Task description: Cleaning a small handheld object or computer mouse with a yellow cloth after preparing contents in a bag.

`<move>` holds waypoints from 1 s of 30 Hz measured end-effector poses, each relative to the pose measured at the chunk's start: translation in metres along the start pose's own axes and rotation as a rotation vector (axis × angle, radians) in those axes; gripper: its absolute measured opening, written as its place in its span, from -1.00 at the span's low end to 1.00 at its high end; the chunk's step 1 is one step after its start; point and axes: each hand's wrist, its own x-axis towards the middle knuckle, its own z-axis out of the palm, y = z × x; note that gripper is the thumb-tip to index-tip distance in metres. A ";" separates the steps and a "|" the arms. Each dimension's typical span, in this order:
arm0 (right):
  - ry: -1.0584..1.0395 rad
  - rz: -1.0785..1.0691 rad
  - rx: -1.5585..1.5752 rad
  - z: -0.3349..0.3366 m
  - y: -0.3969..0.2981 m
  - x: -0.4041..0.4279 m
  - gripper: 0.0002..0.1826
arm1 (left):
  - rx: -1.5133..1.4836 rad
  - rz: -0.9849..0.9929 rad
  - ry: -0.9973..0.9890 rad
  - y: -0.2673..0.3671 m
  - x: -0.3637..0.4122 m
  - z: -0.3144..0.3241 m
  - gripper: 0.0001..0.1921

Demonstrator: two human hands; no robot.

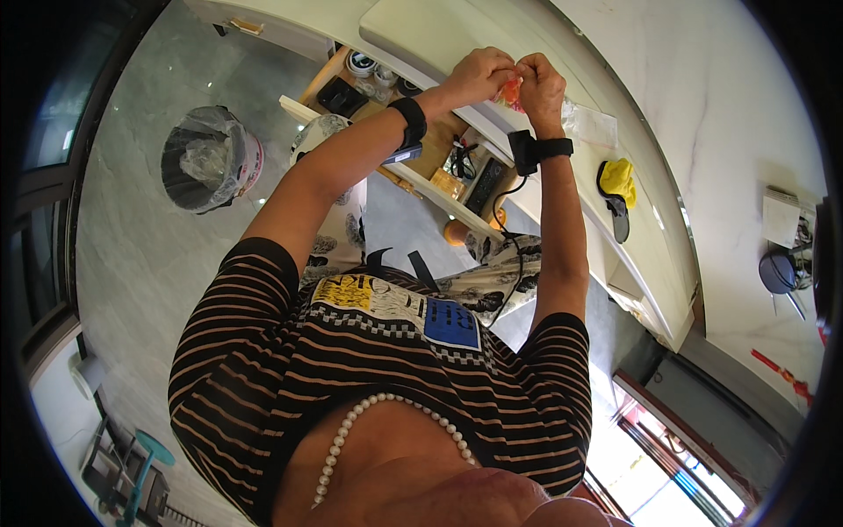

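My left hand point(479, 78) and my right hand point(543, 91) meet over the pale tabletop, fingertips almost touching. Between them they pinch a small red and clear plastic packet point(510, 95), whose upper edge is hidden by the fingers. Just right of my right hand lies a clear plastic bag point(596, 126) on the tabletop. Each wrist wears a black strap; a black device with a cable is on the right one.
Below my forearms an open wooden drawer point(431, 141) holds a black case point(341, 97), round containers and a black cable point(464, 158). A lined waste bin point(251, 161) stands on the floor at left. A yellow cloth point(618, 181) with a black-and-grey item lies at right.
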 end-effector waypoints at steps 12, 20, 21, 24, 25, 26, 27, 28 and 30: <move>-0.040 0.132 0.057 0.005 -0.007 0.000 -0.91 | 0.145 0.241 0.222 0.019 -0.005 -0.005 -0.75; 0.111 -0.082 -0.129 0.015 -0.015 -0.004 -0.94 | 0.271 0.252 0.229 0.012 -0.007 0.006 -0.85; 0.118 -0.065 -0.120 0.016 -0.017 -0.006 -0.94 | 0.242 0.213 0.230 0.012 -0.009 0.007 -0.87; 0.147 -0.031 -0.103 0.020 -0.016 -0.007 -0.95 | 0.228 0.171 0.226 0.012 -0.010 0.007 -0.88; 0.172 -0.012 -0.096 0.021 -0.015 -0.007 -0.95 | 0.241 0.169 0.221 0.012 -0.011 0.006 -0.87; 0.170 -0.012 -0.096 0.021 -0.013 -0.007 -0.95 | 0.241 0.167 0.221 0.012 -0.011 0.006 -0.87; 0.181 0.091 -0.089 0.021 -0.013 -0.007 -0.95 | 0.259 0.142 0.168 0.014 -0.012 0.004 -0.85; 0.191 0.193 -0.083 0.021 -0.012 -0.007 -0.95 | 0.277 0.116 0.114 0.016 -0.013 0.003 -0.84; 0.166 0.264 -0.063 0.021 -0.013 -0.007 -0.95 | 0.300 0.125 0.137 0.018 -0.015 0.001 -0.82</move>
